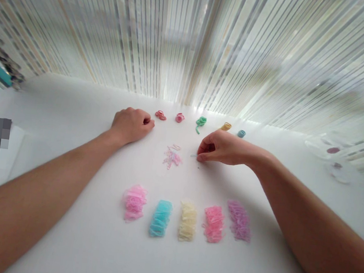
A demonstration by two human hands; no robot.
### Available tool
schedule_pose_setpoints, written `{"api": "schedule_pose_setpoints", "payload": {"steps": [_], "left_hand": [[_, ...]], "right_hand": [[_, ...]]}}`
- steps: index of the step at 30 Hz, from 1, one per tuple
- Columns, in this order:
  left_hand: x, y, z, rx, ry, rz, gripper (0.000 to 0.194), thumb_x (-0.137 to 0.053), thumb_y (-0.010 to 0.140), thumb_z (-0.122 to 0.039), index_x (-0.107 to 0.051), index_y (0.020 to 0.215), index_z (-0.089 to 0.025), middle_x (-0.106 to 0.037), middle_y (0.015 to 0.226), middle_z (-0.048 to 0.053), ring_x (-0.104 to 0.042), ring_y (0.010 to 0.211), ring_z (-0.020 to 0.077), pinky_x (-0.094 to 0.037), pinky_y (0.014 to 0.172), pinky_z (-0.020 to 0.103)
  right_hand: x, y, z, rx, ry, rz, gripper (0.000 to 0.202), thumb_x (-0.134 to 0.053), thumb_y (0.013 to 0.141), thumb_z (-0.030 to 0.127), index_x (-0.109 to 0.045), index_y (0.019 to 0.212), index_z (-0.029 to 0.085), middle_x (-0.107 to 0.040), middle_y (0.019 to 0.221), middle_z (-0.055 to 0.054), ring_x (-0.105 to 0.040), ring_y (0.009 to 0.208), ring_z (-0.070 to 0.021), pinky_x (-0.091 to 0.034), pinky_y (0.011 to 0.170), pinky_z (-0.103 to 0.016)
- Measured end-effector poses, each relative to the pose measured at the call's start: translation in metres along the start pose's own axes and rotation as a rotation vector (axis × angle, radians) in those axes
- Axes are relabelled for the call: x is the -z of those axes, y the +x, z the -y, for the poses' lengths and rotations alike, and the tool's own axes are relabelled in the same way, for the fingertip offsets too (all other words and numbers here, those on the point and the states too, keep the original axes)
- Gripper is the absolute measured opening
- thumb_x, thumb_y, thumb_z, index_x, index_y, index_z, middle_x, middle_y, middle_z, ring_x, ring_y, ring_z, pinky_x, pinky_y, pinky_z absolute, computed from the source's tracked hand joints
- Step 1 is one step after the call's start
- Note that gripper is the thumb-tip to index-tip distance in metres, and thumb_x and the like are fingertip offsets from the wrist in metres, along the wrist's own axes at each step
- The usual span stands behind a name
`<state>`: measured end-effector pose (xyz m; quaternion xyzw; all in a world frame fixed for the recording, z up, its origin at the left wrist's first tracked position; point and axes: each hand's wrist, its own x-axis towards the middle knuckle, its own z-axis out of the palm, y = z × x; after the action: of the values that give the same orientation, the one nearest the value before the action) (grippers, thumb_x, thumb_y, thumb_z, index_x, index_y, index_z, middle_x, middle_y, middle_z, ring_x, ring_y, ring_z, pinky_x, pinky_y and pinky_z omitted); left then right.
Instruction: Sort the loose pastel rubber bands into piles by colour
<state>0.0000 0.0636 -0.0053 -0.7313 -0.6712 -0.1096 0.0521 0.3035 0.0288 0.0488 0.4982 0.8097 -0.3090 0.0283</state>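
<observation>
My left hand [132, 124] rests on the white table as a loose fist, and nothing shows in it. My right hand [215, 147] pinches a small pale blue elastic band [193, 155] between thumb and fingertips, low over the table. Between the hands lies a loose little pile of mixed pale elastic bands [173, 157]. Closer to me are bundles of thin bands in a row: light pink [135, 202], turquoise [160, 218], cream [188, 221], coral pink [213, 224] and purple [239, 220].
Along the back are small coiled bands: red [160, 115], pink [180, 117], green [200, 122], yellow [226, 126] and blue [241, 133]. A clear plastic item [333, 150] lies at the right. A string curtain [186, 44] hangs behind the table [96, 241].
</observation>
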Motion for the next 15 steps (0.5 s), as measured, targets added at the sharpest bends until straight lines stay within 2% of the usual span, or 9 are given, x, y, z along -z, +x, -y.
{"api": "schedule_pose_setpoints", "payload": {"steps": [15], "left_hand": [[0.0003,-0.0002,0.0009,-0.003,0.007,-0.004,0.037,-0.047,0.092,-0.047,-0.063,0.070,-0.022,-0.075,0.083,0.011,-0.069,0.084,0.0319,-0.046,0.072,0.040]], "right_hand": [[-0.0007,0.0002,-0.0013,0.016,-0.009,0.005,0.018,-0.074,0.089,0.033,-0.080,0.092,0.016,-0.079,0.088,-0.007,-0.068,0.079,-0.0210,-0.049,0.070,-0.033]]}}
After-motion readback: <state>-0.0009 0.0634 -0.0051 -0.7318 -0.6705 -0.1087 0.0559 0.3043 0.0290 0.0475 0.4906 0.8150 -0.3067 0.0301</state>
